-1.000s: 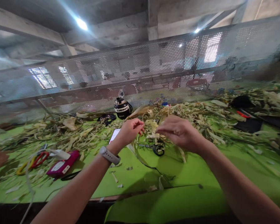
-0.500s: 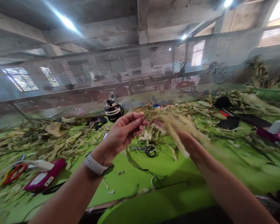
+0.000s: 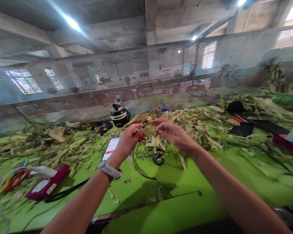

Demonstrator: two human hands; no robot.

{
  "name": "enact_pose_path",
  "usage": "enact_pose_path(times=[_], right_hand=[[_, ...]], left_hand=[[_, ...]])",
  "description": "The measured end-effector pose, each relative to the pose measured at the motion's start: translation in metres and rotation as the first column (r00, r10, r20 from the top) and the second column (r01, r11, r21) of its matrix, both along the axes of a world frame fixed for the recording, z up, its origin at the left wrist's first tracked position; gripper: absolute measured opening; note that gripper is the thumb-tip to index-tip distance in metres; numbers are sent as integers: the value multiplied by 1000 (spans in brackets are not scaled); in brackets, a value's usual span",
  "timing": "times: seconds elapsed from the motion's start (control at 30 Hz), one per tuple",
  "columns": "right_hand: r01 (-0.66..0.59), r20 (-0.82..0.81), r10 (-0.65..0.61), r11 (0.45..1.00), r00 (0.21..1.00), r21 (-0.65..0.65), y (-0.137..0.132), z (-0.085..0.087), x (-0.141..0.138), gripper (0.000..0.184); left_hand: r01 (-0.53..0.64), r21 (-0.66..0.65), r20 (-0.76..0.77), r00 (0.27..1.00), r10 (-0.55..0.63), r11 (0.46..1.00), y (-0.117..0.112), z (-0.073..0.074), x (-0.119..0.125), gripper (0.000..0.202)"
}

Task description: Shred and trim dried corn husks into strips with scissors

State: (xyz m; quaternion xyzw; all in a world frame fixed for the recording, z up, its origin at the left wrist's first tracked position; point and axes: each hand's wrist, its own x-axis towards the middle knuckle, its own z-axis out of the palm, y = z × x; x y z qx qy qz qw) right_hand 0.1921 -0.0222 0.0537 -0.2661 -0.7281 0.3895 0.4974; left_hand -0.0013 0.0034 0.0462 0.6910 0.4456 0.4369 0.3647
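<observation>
Both of my hands hover over a heap of dried corn husk strips (image 3: 158,143) in the middle of the green table. My left hand (image 3: 132,136), with a pale watch (image 3: 109,170) on the wrist, has loosely bent fingers, slightly apart, and I see nothing in them. To its right, my right hand (image 3: 172,133) is open, its fingers spread and curved, with no husk in it. Black-handled scissors (image 3: 158,158) lie just below the hands, partly under husk. A phone (image 3: 110,148) with a lit screen sits behind my left wrist, partly hidden.
A black bottle (image 3: 118,116) stands behind the hands, before a perforated metal screen (image 3: 141,71). Left are a magenta box (image 3: 47,183), red-handled scissors (image 3: 19,178) and cables. Husk piles (image 3: 56,143) spread on both sides. A dark flat item (image 3: 241,129) lies right.
The long husk strips around my right hand are gone from it. Its fingers have opened. My left fingers have loosened, and the phone behind that wrist has come into view.
</observation>
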Motion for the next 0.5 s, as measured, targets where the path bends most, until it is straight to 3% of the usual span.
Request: enact_pose_path(times=[0.1, 0.23, 0.37, 0.43, 0.5], right_hand=[[-138, -175, 114, 982, 978, -130, -1, -7, -10, 19], [-146, -279, 71, 956, 958, -256, -1, -16, -20, 27], [-98, -211, 52, 972, 976, -214, -3, -19, -23, 27], [-80, -162, 50, 980, 986, -181, -3, -18, -21, 26], [-53, -136, 31, 985, 990, -162, -3, -15, -19, 26]], left_hand=[[24, 197, -216, 976, 20, 980, -3, -7, 4, 29], [-12, 411, -419, 886, 200, 912, -7, -18, 11, 29], [-39, 420, -573, 764, 298, 907, -10, -18, 21, 26], [-48, 417, -570, 764, 302, 908, -10, -15, 24, 23], [-38, 383, -521, 816, 250, 923, -11, -14, 24, 22]])
